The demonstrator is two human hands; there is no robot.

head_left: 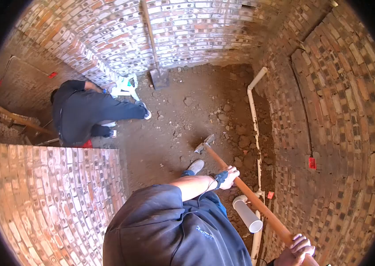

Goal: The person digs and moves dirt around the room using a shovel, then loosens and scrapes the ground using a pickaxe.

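My left hand (228,177), with a dark band at the wrist, is wrapped round the lower part of a long wooden handle. Farther up, near the bottom right of the view, my right hand (300,246) grips the same handle. The handle belongs to what looks like a shovel (258,204). Its grey metal head (205,143) is at the dirt floor in front of my shoe (196,166); the blade is foreshortened, so its exact shape is hard to see. A short, wide grey pipe (247,214) stands just beside the handle.
A thin white pipe (254,119) runs along the right brick wall (338,119) beside loose soil (243,142). Another shovel (158,79) leans on the back wall. At left, a person in dark clothes (85,113) bends over near white bags (125,87). A brick wall (54,190) stands nearer left.
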